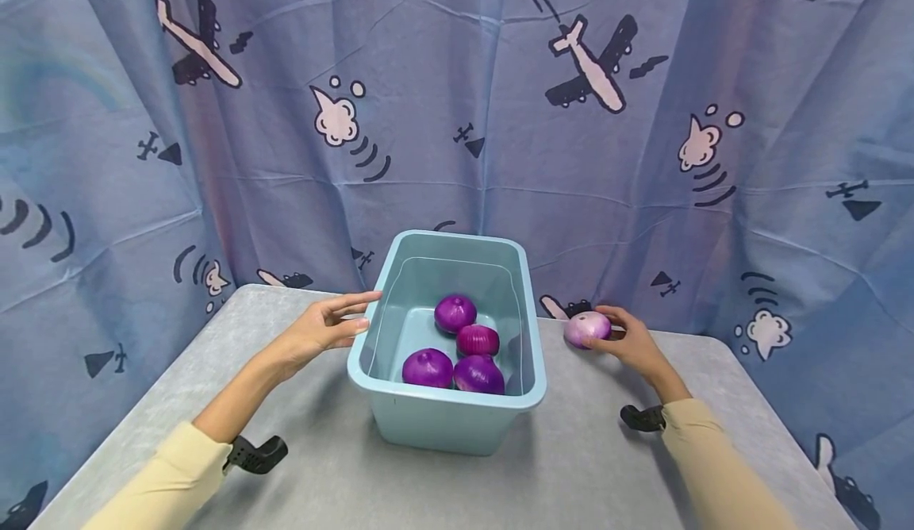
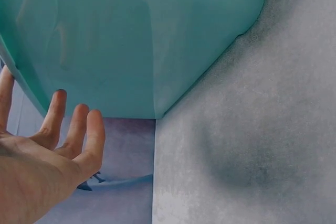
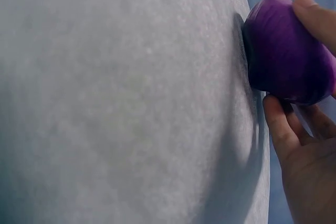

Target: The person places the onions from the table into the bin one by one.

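A pale pinkish-purple onion [image 1: 585,329] is at the back right of the table, and my right hand [image 1: 635,349] grips it between thumb and fingers. In the right wrist view the onion [image 3: 286,51] looks deep purple, close over the table surface, with the thumb above and the fingers beneath. A light blue plastic bin [image 1: 443,424] stands in the middle, holding several purple onions [image 1: 428,368]. At the bin's left rim is my left hand [image 1: 314,338], its fingers spread and fingertips right at the edge. The left wrist view shows that hand [image 2: 50,156] beside the bin's outer wall [image 2: 105,51].
The grey table [image 1: 314,466] has rounded back corners. Behind it hangs a blue curtain [image 1: 428,62] printed with airplanes, close to the table's back edge. Black bands [image 1: 257,455] are worn on both wrists, over cream sleeves.
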### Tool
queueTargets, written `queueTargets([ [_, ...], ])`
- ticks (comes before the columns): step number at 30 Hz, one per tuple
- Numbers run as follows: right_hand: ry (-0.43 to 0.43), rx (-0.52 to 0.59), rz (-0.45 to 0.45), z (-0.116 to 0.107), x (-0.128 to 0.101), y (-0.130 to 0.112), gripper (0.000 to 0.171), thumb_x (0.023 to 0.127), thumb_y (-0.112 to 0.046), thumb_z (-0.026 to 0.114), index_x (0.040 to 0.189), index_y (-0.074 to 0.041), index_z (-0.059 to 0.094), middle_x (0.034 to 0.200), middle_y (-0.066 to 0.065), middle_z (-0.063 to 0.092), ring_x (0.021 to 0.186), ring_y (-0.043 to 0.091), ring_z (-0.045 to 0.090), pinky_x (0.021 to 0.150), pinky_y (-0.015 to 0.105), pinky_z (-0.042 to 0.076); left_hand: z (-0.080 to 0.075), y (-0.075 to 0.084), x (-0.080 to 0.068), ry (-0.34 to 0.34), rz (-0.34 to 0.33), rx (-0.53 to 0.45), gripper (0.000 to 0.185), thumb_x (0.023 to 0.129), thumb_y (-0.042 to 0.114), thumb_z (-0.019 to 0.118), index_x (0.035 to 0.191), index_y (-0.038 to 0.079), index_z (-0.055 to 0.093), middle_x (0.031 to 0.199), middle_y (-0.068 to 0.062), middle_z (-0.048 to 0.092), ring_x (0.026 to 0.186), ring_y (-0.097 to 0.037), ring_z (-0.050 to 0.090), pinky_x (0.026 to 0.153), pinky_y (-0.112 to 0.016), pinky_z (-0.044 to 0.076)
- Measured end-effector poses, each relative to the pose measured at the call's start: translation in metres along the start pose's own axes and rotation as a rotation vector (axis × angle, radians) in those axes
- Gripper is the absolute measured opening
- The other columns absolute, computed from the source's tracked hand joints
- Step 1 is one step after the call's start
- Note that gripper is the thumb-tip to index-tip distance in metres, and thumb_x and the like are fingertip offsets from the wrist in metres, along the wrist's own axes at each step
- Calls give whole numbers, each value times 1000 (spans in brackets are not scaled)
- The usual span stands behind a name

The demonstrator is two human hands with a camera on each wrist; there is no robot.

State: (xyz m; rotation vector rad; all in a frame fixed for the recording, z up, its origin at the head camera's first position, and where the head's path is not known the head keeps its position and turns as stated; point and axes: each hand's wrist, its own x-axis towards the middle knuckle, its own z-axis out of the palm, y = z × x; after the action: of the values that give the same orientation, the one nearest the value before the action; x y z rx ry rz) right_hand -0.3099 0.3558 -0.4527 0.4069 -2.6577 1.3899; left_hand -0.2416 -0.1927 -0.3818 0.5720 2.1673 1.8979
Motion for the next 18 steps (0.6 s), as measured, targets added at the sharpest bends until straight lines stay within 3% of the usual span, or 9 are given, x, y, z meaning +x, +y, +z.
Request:
queueTargets([
  [8,24,18,2,-5,-5,7,69,88,-13,83,144,7,47,139,31,50,118,43,54,85,14,46,1,1,0,-3,1,-5,57,99,20,69,151,7,49,150,-23,45,129,-34,54,101,-51,47],
  [18,39,45,51,-19,-22,-3,73,90,-23,81,148,3,44,144,28,46,126,40,48,87,10,44,1,0,0,2,0,-11,57,99,20,69,151,7,49,150,-23,45,129,-34,53,102,-51,46],
])
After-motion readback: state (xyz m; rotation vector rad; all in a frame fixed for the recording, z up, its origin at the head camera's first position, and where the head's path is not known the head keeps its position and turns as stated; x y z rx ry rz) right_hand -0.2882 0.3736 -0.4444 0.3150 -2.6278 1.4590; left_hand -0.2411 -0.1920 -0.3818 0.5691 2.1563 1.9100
